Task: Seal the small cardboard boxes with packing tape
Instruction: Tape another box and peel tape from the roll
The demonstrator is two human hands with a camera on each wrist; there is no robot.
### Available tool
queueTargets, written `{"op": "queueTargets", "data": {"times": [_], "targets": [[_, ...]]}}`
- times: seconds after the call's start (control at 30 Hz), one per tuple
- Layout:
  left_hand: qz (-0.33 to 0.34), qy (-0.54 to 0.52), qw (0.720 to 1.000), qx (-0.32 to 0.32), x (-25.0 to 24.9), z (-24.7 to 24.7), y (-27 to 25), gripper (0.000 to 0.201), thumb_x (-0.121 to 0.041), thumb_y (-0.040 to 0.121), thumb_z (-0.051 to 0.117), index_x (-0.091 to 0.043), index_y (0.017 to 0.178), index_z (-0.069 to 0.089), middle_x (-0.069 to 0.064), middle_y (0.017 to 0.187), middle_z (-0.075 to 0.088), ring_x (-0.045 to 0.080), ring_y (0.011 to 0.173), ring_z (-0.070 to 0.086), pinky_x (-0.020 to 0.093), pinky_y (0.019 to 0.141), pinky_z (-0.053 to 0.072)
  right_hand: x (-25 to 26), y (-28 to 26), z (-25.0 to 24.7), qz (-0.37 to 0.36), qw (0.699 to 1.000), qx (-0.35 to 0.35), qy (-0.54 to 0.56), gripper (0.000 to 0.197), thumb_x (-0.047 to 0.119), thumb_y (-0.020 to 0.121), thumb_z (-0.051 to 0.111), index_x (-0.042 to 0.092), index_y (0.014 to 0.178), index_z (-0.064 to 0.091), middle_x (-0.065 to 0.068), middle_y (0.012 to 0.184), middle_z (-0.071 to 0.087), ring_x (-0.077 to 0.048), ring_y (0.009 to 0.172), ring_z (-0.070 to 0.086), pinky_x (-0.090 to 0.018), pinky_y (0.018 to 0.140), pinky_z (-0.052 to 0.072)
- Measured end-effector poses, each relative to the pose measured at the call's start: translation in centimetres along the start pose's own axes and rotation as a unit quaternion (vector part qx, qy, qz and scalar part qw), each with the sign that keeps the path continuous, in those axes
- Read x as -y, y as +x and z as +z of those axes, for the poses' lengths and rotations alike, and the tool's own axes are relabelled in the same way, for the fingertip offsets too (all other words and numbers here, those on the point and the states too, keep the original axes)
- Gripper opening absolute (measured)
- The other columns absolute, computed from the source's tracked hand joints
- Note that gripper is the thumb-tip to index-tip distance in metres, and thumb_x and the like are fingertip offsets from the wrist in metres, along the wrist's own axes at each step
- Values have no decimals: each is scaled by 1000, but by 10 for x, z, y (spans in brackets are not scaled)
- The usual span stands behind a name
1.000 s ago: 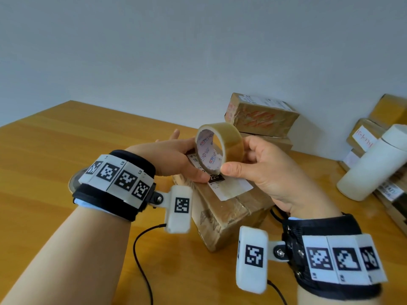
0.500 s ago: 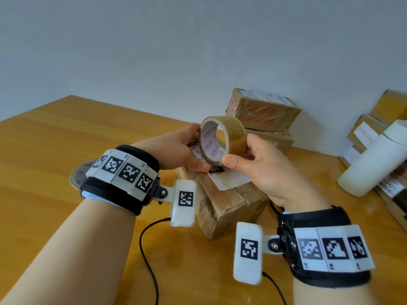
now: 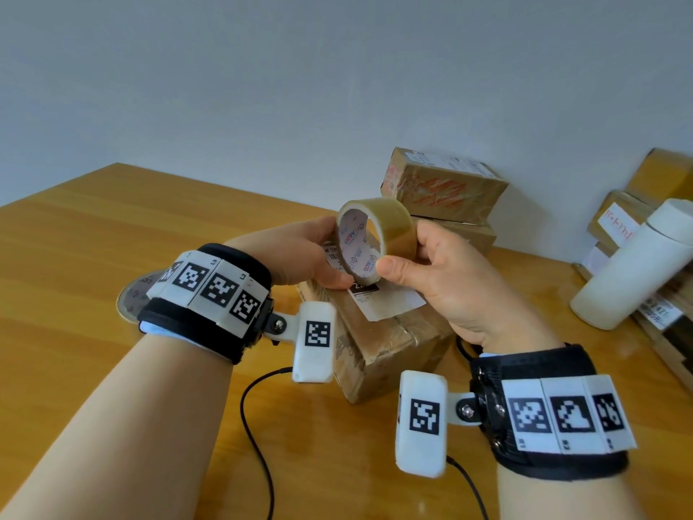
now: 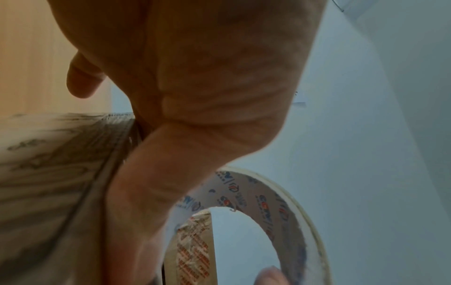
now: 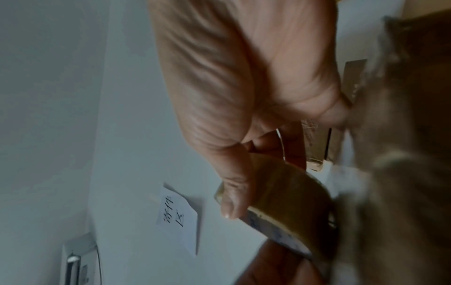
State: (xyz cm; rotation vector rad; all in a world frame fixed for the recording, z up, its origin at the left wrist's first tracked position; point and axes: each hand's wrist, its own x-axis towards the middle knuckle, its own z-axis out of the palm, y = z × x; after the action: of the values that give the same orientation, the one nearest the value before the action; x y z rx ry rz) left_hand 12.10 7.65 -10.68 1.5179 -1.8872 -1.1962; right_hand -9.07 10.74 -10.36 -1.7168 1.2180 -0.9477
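A roll of brown packing tape (image 3: 378, 238) is held upright in the air between both hands, its white printed core facing left. My left hand (image 3: 300, 257) grips its left rim, thumb at the bottom edge. My right hand (image 3: 431, 272) pinches the right side, thumb on the lower rim. Just below them a small cardboard box (image 3: 390, 332) with a white label lies tilted on the table. In the left wrist view the tape roll (image 4: 280, 212) curves past my thumb. In the right wrist view the tape roll (image 5: 288, 194) shows under my thumb.
The wooden table (image 3: 112, 238) stretches left. Two taped boxes (image 3: 442, 189) are stacked at the back by the wall. At the right lie more boxes (image 3: 618, 219) and a white cylinder (image 3: 633, 264). A round disc (image 3: 135, 294) lies behind my left wrist. Cables (image 3: 255, 425) trail near me.
Both hands have lifted the tape roll slightly and turned it between the fingers. The box below has not moved.
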Motion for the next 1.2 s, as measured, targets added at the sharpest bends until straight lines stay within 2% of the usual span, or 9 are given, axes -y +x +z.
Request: {"op": "queueTargets", "data": {"times": [0.17, 0.23, 0.33, 0.53, 0.67, 0.83, 0.97, 1.1, 1.2], "targets": [[2, 4, 1000, -3, -3, 2, -2, 55, -10, 87, 72, -46, 125, 58, -19, 117, 64, 6, 111, 59, 37, 108, 41, 16, -15, -17, 8, 996, 59, 59, 40, 24, 75, 73, 11, 113, 68, -6, 102, 78, -20, 100, 74, -32, 85, 58], [-3, 15, 1000, -6, -2, 2, -1, 50, -15, 87, 72, -51, 120, 60, -21, 128, 52, 3, 125, 43, 34, 111, 26, 21, -19, -21, 16, 995, 80, 49, 40, 25, 74, 73, 12, 111, 69, -3, 98, 79, -16, 92, 75, -22, 72, 57], [-11, 47, 999, 2, 3, -1, 4, 63, -29, 82, 75, -54, 135, 51, -16, 158, 29, -1, 148, 9, 46, 120, 4, 28, -23, -25, 43, 993, 100, 51, 37, 26, 74, 73, 10, 107, 70, -6, 92, 78, -14, 81, 75, -21, 60, 55], [19, 102, 994, 28, -1, 0, 1, 61, -31, 92, 67, -53, 143, 42, -27, 160, 19, 0, 150, -3, 48, 120, -5, 30, -26, -32, 61, 995, 79, 2, 48, 49, 64, 76, 17, 100, 74, -5, 97, 79, -20, 92, 73, -48, 92, 51], [40, 219, 974, 47, -16, 7, -8, 42, -30, 102, 50, -46, 142, 47, -25, 161, 14, 3, 150, -11, 51, 123, -3, 31, -27, -32, 67, 996, 55, 9, 44, 50, 74, 69, 14, 100, 72, -4, 94, 78, -17, 86, 73, -43, 83, 53], [50, 323, 943, 67, -22, 13, -11, 43, -34, 108, 35, -42, 150, 36, -14, 164, 17, 6, 151, 5, 46, 124, 9, 29, -26, -28, 58, 995, 78, -18, 62, 57, 60, 80, 13, 104, 72, -9, 100, 79, -27, 97, 75, -44, 84, 56], [49, 336, 936, 96, -17, 10, -8, 45, -41, 107, 32, -45, 152, 29, -22, 163, 7, 6, 151, 3, 46, 124, 9, 25, -24, -28, 58, 994, 91, -6, 65, 43, 52, 94, 17, 107, 73, -10, 104, 78, -29, 101, 75, -52, 96, 55], [46, 253, 952, 164, -15, 4, -7, 83, -70, 73, 61, -52, 148, 31, -34, 158, -6, 3, 149, -15, 54, 122, -2, 25, -24, -28, 51, 995, 84, -1, 43, 22, 70, 82, 14, 110, 69, -6, 96, 79, -21, 89, 77, -34, 71, 61], [20, 289, 945, 150, -21, 7, -10, 94, -68, 74, 70, -50, 152, 20, -31, 159, -7, 7, 149, -18, 53, 122, -7, 21, -20, -25, 49, 998, 34, 3, 27, 15, 85, 78, 21, 109, 69, -1, 94, 78, -19, 88, 76, -29, 66, 60]]}}
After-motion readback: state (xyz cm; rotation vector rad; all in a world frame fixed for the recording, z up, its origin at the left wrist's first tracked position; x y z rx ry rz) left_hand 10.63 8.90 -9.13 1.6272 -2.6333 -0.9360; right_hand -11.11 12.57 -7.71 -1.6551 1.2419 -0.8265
